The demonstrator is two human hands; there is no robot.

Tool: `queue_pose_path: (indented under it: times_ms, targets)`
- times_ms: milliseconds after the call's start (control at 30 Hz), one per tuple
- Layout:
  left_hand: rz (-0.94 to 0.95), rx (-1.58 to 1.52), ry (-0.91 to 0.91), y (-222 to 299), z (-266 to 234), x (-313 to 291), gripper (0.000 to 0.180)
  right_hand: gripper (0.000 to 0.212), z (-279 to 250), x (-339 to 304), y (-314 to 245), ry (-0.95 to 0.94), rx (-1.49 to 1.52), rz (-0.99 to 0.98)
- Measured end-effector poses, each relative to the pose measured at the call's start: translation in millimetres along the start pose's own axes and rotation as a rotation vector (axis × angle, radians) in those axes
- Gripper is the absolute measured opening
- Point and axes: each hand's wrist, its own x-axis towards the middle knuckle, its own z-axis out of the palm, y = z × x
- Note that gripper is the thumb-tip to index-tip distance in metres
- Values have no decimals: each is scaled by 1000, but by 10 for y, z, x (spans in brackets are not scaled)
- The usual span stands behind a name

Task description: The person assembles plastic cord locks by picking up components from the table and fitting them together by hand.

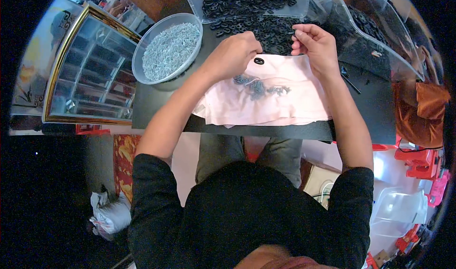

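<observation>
My left hand (239, 54) is curled, fingertips pressed together at the far edge of a pale pink cloth (285, 110); whatever it may grip is hidden. Between thumb and forefinger my right hand (317, 46) pinches a small dark piece (293, 33), too small to name, above the cloth's far right corner. A black oval piece (259, 61) with holes lies on the cloth beside my left fingertips. Nearer to me, small silvery metal pieces (258, 87) are heaped loosely on the cloth. Beyond both hands spreads a pile of similar black oval pieces (266, 31).
A round clear tub (137, 62) full of small metal pieces stands left of my left hand. At the back, a clear bin (301, 10) holds more black pieces. Another clear container (403, 57) and a thin dark tool (350, 81) are at the right. A gold-framed glass panel (90, 69) leans left.
</observation>
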Motion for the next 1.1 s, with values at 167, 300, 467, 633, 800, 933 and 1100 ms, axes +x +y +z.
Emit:
queue_pose_path:
  times_ms: [167, 300, 467, 633, 800, 933, 1100]
  targets:
    - [-39, 67, -151, 39, -16, 36, 9, 17, 8, -4, 0, 2, 11, 11]
    - [1, 150, -190, 121, -43, 15, 8, 17, 7, 15, 7, 10, 8, -5]
    - [-325, -309, -83, 112, 10, -27, 8, 13, 69, -40, -56, 0, -6, -4]
    - [-686, -1298, 8, 1, 109, -103, 11, 10, 139, -155, -108, -166, -17, 19]
    - [-649, -1666, 46, -22, 202, -128, 7, 13, 245, -222, -43, -179, -56, -71]
    - [-608, -1776, 54, 19, 177, -154, 8, 13, 302, -263, -39, -172, -88, -73]
    - [-575, -1932, 47, 11, 192, -139, 7, 14, 316, -260, 8, -119, -159, -77]
